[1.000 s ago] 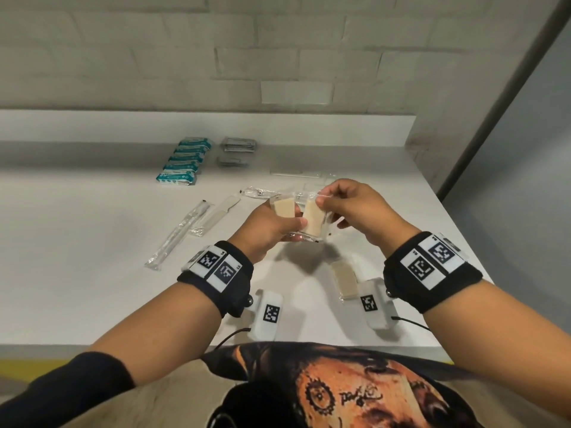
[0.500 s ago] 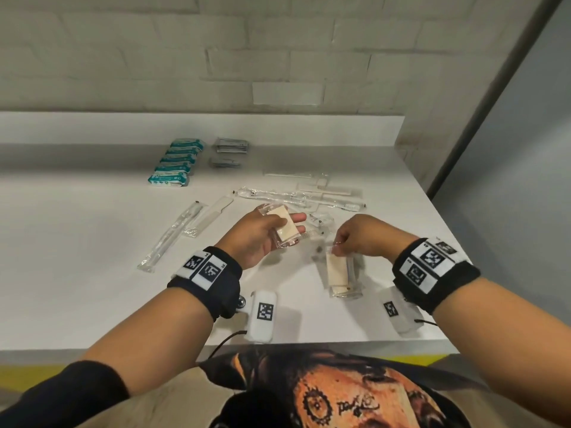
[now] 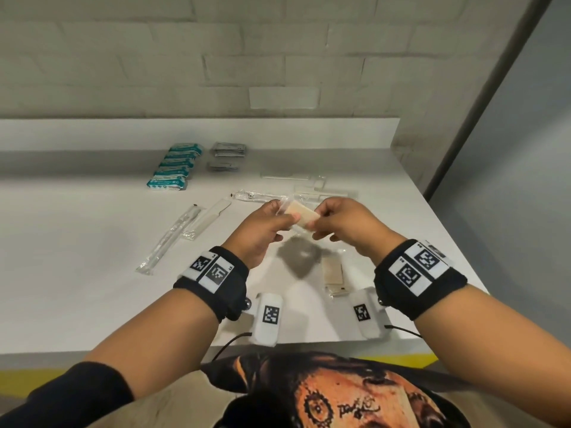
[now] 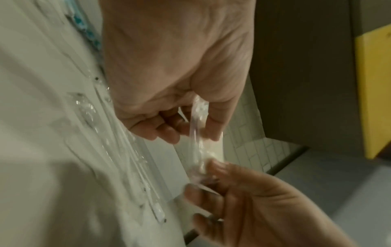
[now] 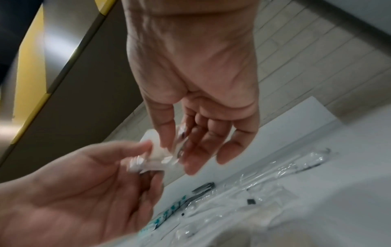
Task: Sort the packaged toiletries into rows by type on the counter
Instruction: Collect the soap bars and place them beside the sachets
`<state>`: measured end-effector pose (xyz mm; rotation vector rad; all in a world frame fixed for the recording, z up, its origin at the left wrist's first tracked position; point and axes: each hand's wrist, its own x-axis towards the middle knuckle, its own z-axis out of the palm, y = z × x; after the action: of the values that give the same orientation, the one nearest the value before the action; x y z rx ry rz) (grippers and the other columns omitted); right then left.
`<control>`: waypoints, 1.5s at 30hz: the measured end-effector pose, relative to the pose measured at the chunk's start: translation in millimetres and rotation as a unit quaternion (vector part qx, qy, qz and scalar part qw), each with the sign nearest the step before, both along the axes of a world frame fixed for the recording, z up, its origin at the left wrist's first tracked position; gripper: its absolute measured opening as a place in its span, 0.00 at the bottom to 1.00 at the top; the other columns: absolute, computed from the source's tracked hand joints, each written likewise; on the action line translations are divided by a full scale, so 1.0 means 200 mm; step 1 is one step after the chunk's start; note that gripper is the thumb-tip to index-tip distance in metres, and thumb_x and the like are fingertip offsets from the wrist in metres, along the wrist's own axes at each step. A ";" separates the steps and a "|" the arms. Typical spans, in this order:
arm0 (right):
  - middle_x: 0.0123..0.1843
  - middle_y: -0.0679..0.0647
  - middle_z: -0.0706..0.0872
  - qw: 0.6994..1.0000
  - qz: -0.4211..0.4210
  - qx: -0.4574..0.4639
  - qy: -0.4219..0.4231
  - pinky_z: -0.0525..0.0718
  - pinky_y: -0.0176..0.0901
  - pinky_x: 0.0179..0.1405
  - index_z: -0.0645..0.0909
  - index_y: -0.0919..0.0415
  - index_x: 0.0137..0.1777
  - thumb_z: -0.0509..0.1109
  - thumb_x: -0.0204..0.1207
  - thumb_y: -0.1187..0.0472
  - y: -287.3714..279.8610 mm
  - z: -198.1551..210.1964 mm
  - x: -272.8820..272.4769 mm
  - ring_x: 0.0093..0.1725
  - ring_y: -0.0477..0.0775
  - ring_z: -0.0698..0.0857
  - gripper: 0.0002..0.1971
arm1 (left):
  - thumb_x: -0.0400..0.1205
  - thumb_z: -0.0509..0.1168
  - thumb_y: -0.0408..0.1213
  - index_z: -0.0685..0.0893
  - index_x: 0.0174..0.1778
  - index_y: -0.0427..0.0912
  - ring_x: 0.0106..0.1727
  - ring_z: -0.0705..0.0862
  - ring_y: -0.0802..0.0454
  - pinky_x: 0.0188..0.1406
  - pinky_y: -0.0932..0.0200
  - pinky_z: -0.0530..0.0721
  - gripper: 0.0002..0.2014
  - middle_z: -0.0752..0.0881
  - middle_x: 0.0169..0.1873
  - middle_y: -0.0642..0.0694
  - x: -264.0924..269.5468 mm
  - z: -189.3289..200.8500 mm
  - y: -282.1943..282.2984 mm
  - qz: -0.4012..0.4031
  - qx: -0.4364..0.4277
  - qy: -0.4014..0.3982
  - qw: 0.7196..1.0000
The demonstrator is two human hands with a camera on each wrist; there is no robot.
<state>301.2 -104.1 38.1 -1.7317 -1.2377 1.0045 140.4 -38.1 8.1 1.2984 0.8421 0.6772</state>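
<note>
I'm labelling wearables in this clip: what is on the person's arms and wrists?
Each bare forearm wears a black wristband with two white square-code tags. A white coded module hangs under each wrist, trailing a thin black cable. A black sleeve covers the left upper arm.

The head camera looked forward and down from above the person's chest, taking in the white counter (image 3: pixel 77 273) out to the brick wall (image 3: pixel 278 57) at the far side, with both forearms reaching in from the near edge. Each wrist camera sat very close under its own palm, looking along the fingers, blurred. All three views shared the wrapped soap bar (image 3: pixel 304 217) held between the left hand (image 3: pixel 262 233) and the right hand (image 3: pixel 346 225), above the counter.
</note>
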 end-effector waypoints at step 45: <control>0.49 0.56 0.81 0.939 -0.034 -0.108 -0.324 0.71 0.43 0.33 0.77 0.59 0.54 0.75 0.70 0.54 -0.15 -0.15 0.01 0.45 0.56 0.80 0.17 | 0.76 0.59 0.20 0.72 0.65 0.42 0.37 0.77 0.53 0.31 0.60 0.74 0.22 0.80 0.46 0.44 0.19 -0.14 -0.15 -0.046 -0.064 0.162 0.984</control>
<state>303.0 -133.6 7.7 -2.3750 -1.4836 0.5456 178.2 -68.5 -20.4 1.3395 1.0634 0.3361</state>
